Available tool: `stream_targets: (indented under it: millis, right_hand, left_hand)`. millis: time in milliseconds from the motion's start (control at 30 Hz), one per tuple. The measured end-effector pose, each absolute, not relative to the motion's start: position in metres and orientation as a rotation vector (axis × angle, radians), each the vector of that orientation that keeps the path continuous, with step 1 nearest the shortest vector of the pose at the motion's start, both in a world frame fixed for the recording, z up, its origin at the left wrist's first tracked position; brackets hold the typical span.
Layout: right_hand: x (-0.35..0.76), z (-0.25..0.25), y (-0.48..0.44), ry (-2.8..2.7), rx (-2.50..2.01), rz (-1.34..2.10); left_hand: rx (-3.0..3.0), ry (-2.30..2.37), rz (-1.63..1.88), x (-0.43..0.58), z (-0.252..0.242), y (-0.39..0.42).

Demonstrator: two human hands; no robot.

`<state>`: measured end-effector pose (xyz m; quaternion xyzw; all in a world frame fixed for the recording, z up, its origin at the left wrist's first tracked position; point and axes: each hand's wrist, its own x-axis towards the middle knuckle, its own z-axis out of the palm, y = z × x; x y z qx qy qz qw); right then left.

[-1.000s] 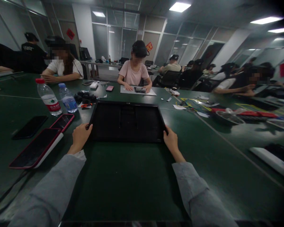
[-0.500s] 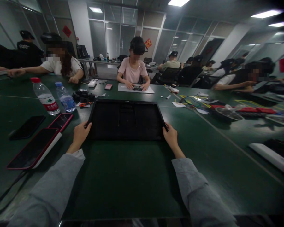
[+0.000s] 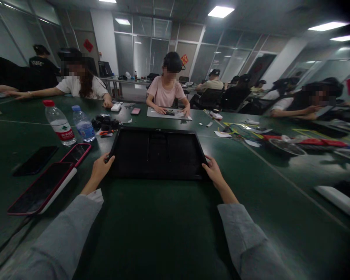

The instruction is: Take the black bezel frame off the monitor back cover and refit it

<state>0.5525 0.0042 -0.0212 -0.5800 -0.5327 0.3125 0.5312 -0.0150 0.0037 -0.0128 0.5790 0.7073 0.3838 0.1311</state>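
Observation:
A black rectangular tray (image 3: 131, 155) with a raised rim lies on the green table in front of me, its long side towards me. Two thin lines and a raised block mark its inner face near the far edge. My left hand (image 3: 103, 166) is closed on the left rim, thumb on top. At the opposite short side, my right hand (image 3: 213, 169) grips the right rim, with the fingers partly hidden by the edge.
Left of the tray are a red-capped bottle (image 3: 60, 126), a blue-capped bottle (image 3: 84, 126), and several phones, including one in a pink case (image 3: 42, 186). Wires and papers (image 3: 242, 134) lie right. A co-worker in a pink shirt (image 3: 167, 91) sits opposite at a white board (image 3: 151, 112).
The scene sits slightly lower in view as the camera tilted. Both of my hands keep hold of the tray. The co-worker opposite has moved one hand outward on the board.

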Motion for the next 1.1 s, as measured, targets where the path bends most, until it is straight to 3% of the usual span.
stream_targets:
  millis: [200, 433, 733, 1100]
  right_hand:
    - [0.569, -0.014, -0.017, -1.184, -1.431, 1.073]
    - [0.565, -0.015, -0.008, -1.186, -1.344, 0.828]
    - [0.583, -0.022, -0.013, -1.079, -1.311, 0.695]
    - [0.654, -0.026, -0.031, -0.723, -1.514, 0.195]
  left_hand:
    - [1.561, 1.795, 1.125, -0.029, -0.014, 0.008]
    - [1.603, 1.832, 1.082, -0.022, -0.004, 0.001]
    - [1.593, 1.983, 1.281, -0.036, -0.013, 0.007]
    - [1.546, 2.205, 1.282, -0.036, -0.003, -0.002]
